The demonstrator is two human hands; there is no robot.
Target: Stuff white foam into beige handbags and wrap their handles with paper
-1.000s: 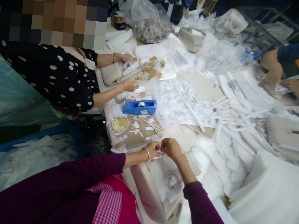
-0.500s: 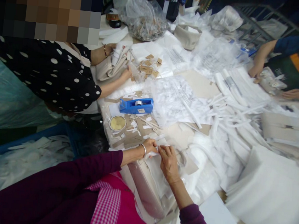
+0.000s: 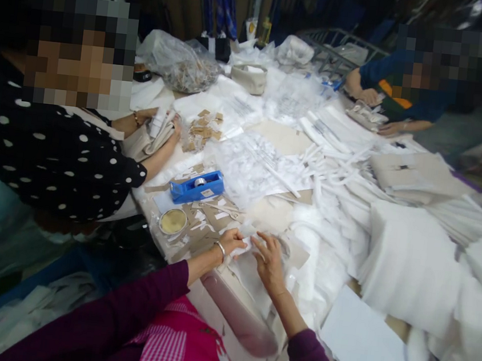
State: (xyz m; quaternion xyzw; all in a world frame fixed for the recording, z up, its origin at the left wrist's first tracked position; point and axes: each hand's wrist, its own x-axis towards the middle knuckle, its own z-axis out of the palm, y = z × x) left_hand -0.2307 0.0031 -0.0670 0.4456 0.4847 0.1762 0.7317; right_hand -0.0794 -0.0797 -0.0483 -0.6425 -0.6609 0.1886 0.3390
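My left hand [image 3: 232, 243], with a bracelet at the wrist, pinches a small white piece [image 3: 243, 246] between thumb and fingers. Close to its right side, my right hand [image 3: 267, 261] has its fingers spread and bent, with the fingertips near the white piece; nothing can be made out in its grip. Below both hands lies a pale beige bag [image 3: 238, 312] at the table's near edge, partly covered by clear plastic and white wrapping.
A blue tape dispenser [image 3: 197, 187] and a round yellowish tin [image 3: 173, 221] stand beyond my left hand. One person handles beige fabric at the left, another works at the far right. White foam sheets [image 3: 412, 267] are stacked at the right.
The view has turned to the right and upward. My right hand's fingers have opened and come away from the white piece, which stays in my left hand.
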